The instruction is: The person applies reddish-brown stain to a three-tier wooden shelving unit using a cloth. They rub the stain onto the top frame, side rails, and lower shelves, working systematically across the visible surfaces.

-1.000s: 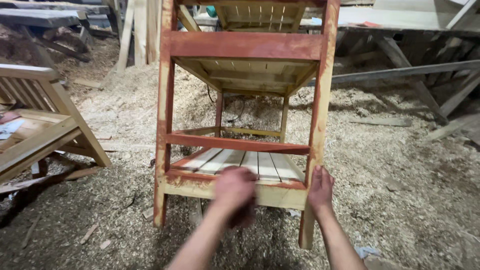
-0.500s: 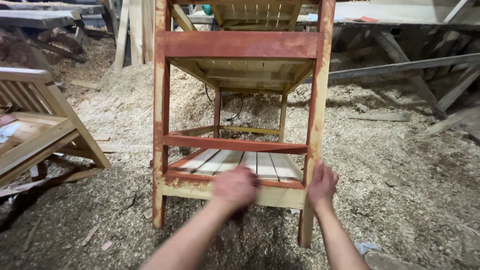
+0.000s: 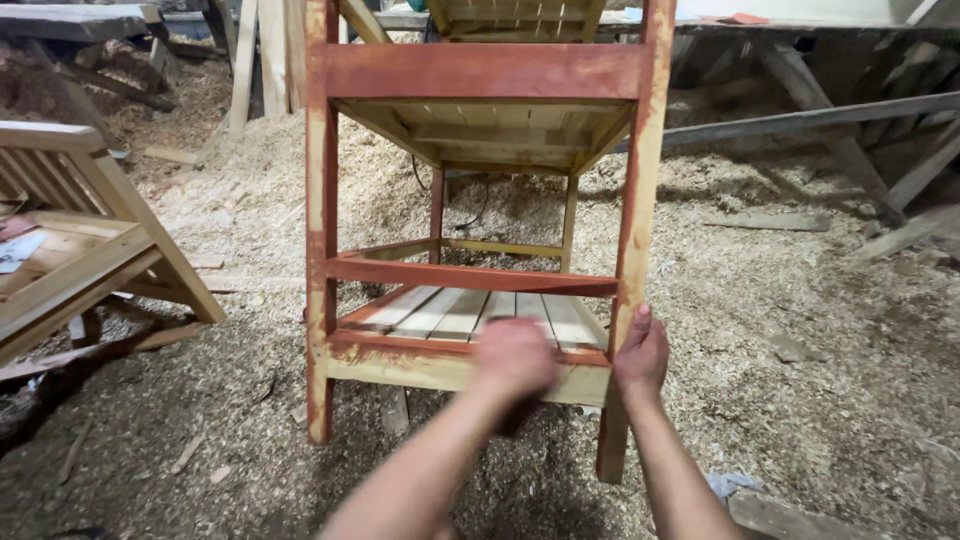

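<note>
A tall wooden rack, part stained red and part bare pale wood, stood in the middle of the frame on a floor deep in sawdust. The person's right hand was wrapped round the rack's right front leg low down, thumb up along the post, a firm closed grip on it. The left hand was pressed against the bare lower front rail, just left of the right hand; it was blurred, so I could not tell whether its grip was closed on anything. Behind the rail lay a slatted lower shelf. At the left edge of the frame sat a slanted wooden frame, and a bench ran across the upper right.
</note>
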The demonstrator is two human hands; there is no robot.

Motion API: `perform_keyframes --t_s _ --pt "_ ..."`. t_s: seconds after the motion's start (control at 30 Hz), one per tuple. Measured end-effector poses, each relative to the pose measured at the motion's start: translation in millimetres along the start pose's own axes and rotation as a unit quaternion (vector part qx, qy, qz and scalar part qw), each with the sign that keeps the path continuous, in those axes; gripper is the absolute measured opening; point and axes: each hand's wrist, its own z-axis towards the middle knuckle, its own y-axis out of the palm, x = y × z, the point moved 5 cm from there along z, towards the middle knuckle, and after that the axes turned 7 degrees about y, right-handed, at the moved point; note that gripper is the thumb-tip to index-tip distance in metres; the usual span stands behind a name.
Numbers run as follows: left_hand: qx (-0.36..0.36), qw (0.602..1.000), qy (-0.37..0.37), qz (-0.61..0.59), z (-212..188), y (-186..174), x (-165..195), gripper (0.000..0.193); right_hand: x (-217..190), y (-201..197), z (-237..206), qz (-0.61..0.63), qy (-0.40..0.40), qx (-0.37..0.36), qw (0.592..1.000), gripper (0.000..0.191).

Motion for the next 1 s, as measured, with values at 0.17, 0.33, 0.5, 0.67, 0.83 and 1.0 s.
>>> perform_keyframes --t_s 0.17,0.33,0.5,0.67,0.83,1.0 --pt "-0.010 0.990 0.007 -0.140 17 -11 51 0.036 6 4 4 0.015 0.053 -0.055 0.997 0.075" --pt "0.014 0.987 -0.010 -0.160 -7 5 17 0.030 3 -1 -2 -0.089 0.020 0.008 0.996 0.076" --pt "0.022 0.996 -0.088 0.010 -62 6 -79 0.025 1 1 -3 -0.114 0.027 0.030 0.993 0.075" --pt "-0.026 0.974 -0.225 -0.015 -122 -11 -173 0.031 6 4 -2 -0.134 0.050 0.028 0.989 0.077" --pt "-0.094 0.952 -0.292 -0.019 -122 -2 -183 0.039 9 3 -2 -0.085 0.065 0.022 0.994 0.075" --pt "-0.001 0.963 -0.256 -0.083 -107 14 -164 0.027 -4 1 -4 -0.021 0.039 0.012 0.999 0.070"
